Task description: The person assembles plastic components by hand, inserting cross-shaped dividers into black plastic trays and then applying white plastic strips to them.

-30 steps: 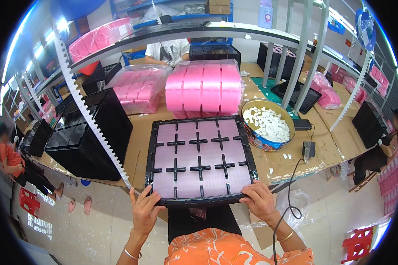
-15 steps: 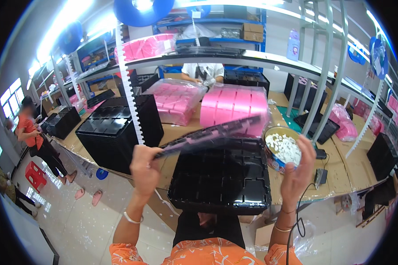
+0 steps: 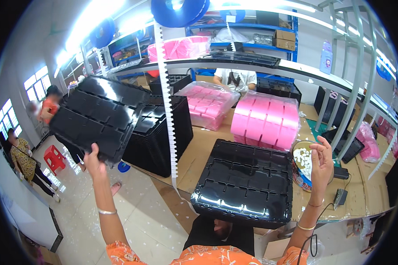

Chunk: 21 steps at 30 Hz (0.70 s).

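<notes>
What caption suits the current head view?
Left hand holding a black tray aloft; right hand empty near a round tub of white pieces.

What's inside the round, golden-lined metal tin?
Small white pieces lie in the round, golden-lined metal tin. Whatever is beneath them is covered, and the bare right hand hides part of the tin's right side.

The tilted tray [image 3: 97, 117] and the central tray [image 3: 245, 176] are glossy black, the sheet bundle [image 3: 266, 115] pink with dark slits. The chips [image 3: 302, 160] are white, the surface [image 3: 358, 192] brown, and the orange shirt [image 3: 216, 256] bears a pale leafy print.
</notes>
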{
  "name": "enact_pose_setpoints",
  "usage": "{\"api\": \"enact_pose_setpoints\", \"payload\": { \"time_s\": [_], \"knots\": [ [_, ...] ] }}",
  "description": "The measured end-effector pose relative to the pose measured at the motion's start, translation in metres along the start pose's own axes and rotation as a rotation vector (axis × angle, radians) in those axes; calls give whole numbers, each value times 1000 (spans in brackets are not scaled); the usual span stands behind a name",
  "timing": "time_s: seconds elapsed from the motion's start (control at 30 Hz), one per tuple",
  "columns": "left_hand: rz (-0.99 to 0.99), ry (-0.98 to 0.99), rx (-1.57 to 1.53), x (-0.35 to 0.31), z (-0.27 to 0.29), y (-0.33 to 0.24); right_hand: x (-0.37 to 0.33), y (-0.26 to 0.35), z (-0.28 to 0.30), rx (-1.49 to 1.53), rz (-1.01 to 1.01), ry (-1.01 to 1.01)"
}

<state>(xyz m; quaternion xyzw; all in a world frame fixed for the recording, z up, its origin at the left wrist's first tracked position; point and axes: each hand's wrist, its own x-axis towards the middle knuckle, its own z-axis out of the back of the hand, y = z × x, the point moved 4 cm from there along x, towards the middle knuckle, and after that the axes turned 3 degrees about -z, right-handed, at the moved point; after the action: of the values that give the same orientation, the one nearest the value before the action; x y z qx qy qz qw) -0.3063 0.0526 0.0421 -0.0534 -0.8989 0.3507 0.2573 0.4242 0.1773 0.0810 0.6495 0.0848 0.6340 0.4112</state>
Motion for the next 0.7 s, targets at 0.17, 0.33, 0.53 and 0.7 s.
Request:
{"api": "enact_pose_setpoints", "payload": {
  "time_s": [0.17,0.33,0.53,0.7],
  "knots": [
    [321,-62,268,20,-42,76,24,-31,-10,58,-126,104],
    [84,-32,812,48,-49,143,40,-87,-24,43,-172,144],
    [200,-36,1160,22,-126,144,48,-174,-40,11,-331,178],
    [-176,-153,1212,21,-113,107,46,-232,-84,270,-528,205]
  ]
}}
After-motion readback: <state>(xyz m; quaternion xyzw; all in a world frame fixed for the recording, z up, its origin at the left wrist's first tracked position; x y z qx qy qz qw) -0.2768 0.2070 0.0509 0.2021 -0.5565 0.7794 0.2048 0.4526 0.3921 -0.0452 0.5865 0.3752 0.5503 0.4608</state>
